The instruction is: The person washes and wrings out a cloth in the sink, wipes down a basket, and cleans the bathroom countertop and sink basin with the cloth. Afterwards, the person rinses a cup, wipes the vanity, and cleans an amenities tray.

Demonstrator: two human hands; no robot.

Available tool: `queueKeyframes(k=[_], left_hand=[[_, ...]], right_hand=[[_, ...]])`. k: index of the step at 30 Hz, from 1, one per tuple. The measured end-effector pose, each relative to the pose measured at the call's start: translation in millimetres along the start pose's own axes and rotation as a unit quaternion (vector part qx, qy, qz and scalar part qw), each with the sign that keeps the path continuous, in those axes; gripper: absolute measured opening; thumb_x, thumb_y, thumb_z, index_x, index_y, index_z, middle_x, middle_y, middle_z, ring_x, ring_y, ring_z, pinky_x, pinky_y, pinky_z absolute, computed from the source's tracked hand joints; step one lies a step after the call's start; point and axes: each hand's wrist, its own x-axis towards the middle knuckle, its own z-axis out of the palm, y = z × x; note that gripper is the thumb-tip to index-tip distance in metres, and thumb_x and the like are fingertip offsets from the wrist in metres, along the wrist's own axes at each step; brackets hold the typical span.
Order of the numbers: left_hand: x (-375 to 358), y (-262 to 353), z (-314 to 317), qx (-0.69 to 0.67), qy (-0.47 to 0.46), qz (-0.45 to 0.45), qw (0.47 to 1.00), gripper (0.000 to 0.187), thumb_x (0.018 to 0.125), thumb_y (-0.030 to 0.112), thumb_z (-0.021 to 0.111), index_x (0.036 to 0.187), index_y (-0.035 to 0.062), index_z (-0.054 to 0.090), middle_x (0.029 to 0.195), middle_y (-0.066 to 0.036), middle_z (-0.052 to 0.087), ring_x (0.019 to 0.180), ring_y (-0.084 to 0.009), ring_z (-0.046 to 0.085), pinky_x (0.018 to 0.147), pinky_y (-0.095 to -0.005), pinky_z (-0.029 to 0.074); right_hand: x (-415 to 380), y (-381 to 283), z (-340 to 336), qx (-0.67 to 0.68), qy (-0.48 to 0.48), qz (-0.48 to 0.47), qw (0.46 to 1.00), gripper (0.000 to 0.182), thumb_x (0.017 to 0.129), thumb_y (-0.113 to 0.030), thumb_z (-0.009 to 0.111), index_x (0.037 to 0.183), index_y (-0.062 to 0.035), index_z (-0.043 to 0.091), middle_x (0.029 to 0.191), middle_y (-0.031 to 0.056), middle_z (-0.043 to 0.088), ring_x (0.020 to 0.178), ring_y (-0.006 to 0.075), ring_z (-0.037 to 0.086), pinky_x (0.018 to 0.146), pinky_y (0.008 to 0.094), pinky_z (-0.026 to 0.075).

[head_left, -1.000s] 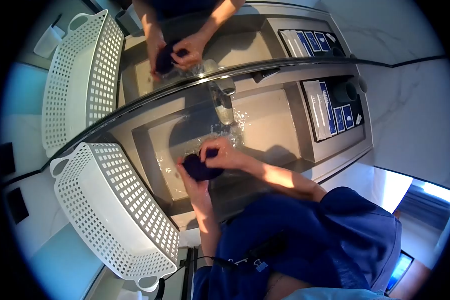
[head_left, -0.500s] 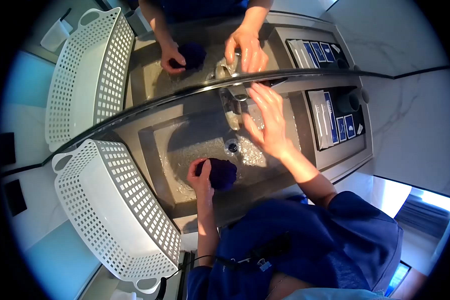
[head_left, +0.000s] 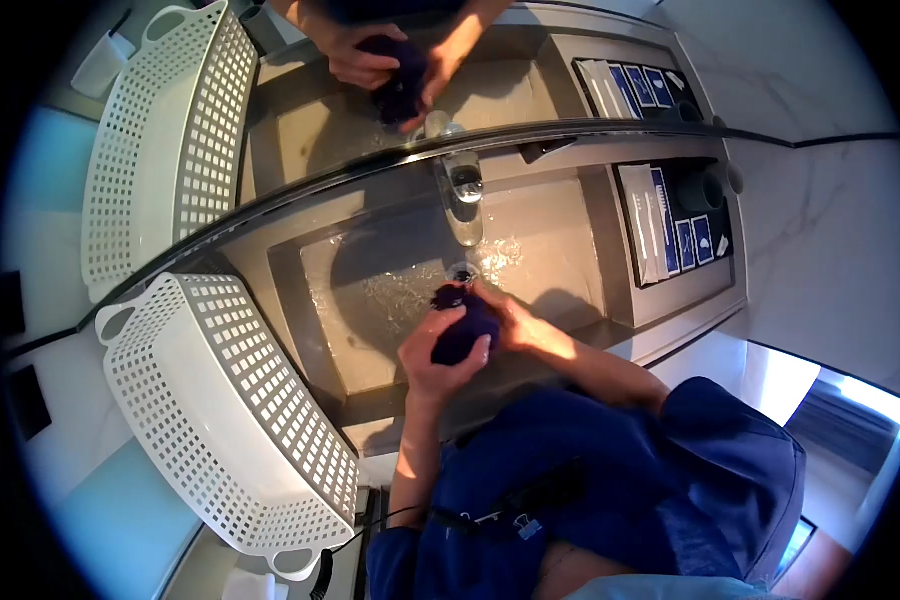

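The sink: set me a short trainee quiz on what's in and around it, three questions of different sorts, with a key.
1. True or false: the white basket stands to the left of the sink.

2. What do the left hand and the right hand both touch?
A) a comb
B) a dark cloth
C) a cup

3. Fill the gap: from the back edge, a metal ____ reaches over the sink.

Key:
1. True.
2. B.
3. Tap.
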Motion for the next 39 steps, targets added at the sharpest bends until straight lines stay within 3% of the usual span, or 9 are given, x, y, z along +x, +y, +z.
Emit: queueKeyframes(k=[8, 13, 16, 23, 28, 31, 33, 36, 39], left_hand=[[-20, -35, 7, -0.266, 0.331, -0.204, 0.882, 0.041, 0.078, 0.015, 0.06, 0.115, 0.002, 0.048, 0.102, -0.008, 0.054, 0.092, -0.0183, 0.056, 0.082, -0.0318, 0.047], [-32, -67, 1, -0.158, 0.013, -0.212, 0.964, 0.04, 0.084, 0.024, 0.056, 0.117, 0.0032, 0.045, 0.104, -0.008, 0.052, 0.094, -0.0164, 0.054, 0.074, -0.0296, 0.049], [-30, -68, -10, -0.433, 0.039, -0.409, 0.803, 0.042, 0.084, 0.023, 0.055, 0.118, 0.0026, 0.044, 0.106, -0.009, 0.053, 0.096, -0.0172, 0.054, 0.076, -0.0297, 0.049], [-28, -91, -12, -0.533, 0.137, -0.505, 0.665, 0.044, 0.083, 0.021, 0.055, 0.122, 0.0013, 0.042, 0.109, -0.011, 0.054, 0.1, -0.019, 0.054, 0.08, -0.03, 0.048], [-22, -42, -53, -0.28, -0.014, -0.44, 0.853, 0.06, 0.075, 0.019, 0.065, 0.127, 0.0034, 0.039, 0.113, -0.015, 0.054, 0.104, -0.0254, 0.054, 0.079, -0.036, 0.049], [-22, -31, -56, -0.034, -0.005, -0.196, 0.98, 0.071, 0.071, 0.026, 0.072, 0.129, 0.0044, 0.037, 0.111, -0.018, 0.055, 0.103, -0.03, 0.055, 0.084, -0.0419, 0.047], [-9, -27, -53, 0.124, 0.042, 0.076, 0.988, 0.062, 0.076, 0.031, 0.068, 0.124, 0.0019, 0.042, 0.107, -0.02, 0.056, 0.101, -0.0314, 0.056, 0.092, -0.0428, 0.041], [-27, -40, -46, 0.004, 0.057, 0.011, 0.998, 0.039, 0.075, 0.013, 0.064, 0.109, 0.0006, 0.05, 0.104, -0.018, 0.056, 0.105, -0.034, 0.054, 0.094, -0.0421, 0.04], [-30, -51, -27, -0.207, 0.252, -0.113, 0.939, 0.028, 0.088, 0.025, 0.049, 0.099, -0.0005, 0.051, 0.101, -0.017, 0.056, 0.099, -0.0296, 0.056, 0.09, -0.0398, 0.043]], right_hand=[[35, 1, 35, -0.176, -0.029, -0.233, 0.956, 0.009, 0.077, -0.008, 0.065, 0.078, -0.009, 0.057, 0.08, 0.0011, 0.058, 0.072, 0.0117, 0.056, 0.066, 0.0258, 0.047], [36, 1, 71, -0.71, -0.157, -0.447, 0.521, 0.019, 0.054, -0.013, 0.067, 0.068, -0.0078, 0.054, 0.079, 0.0027, 0.059, 0.078, 0.0245, 0.056, 0.062, 0.0375, 0.047], [28, -1, 82, -0.843, -0.23, -0.305, 0.378, 0.03, 0.055, -0.015, 0.074, 0.081, -0.0112, 0.059, 0.093, 0.0048, 0.057, 0.09, 0.0228, 0.053, 0.071, 0.0375, 0.046], [23, 7, 45, -0.758, -0.21, -0.426, 0.448, 0.059, 0.062, -0.023, 0.074, 0.115, -0.0168, 0.049, 0.109, 0.0097, 0.052, 0.105, 0.0218, 0.049, 0.085, 0.0365, 0.044], [25, 12, 28, -0.077, 0.031, -0.085, 0.993, 0.045, 0.078, -0.019, 0.066, 0.117, -0.013, 0.046, 0.112, 0.0022, 0.051, 0.107, 0.016, 0.048, 0.089, 0.0334, 0.042], [34, 27, 8, -0.253, -0.082, -0.084, 0.96, 0.039, 0.08, -0.013, 0.063, 0.116, -0.0103, 0.049, 0.115, 0.0019, 0.051, 0.106, 0.0166, 0.05, 0.091, 0.0315, 0.042], [15, 22, 17, -0.609, -0.11, -0.194, 0.761, 0.044, 0.076, -0.004, 0.066, 0.116, -0.0086, 0.049, 0.117, 0.0049, 0.051, 0.104, 0.0177, 0.051, 0.094, 0.0299, 0.041], [14, 21, 28, -0.614, -0.105, -0.283, 0.729, 0.05, 0.071, 0.0, 0.069, 0.115, -0.007, 0.048, 0.113, 0.0073, 0.052, 0.102, 0.0186, 0.053, 0.091, 0.0307, 0.043], [41, 39, 67, -0.204, 0.049, -0.241, 0.948, 0.048, 0.068, -0.009, 0.072, 0.111, -0.004, 0.051, 0.107, 0.012, 0.054, 0.103, 0.0226, 0.053, 0.09, 0.0341, 0.042]])
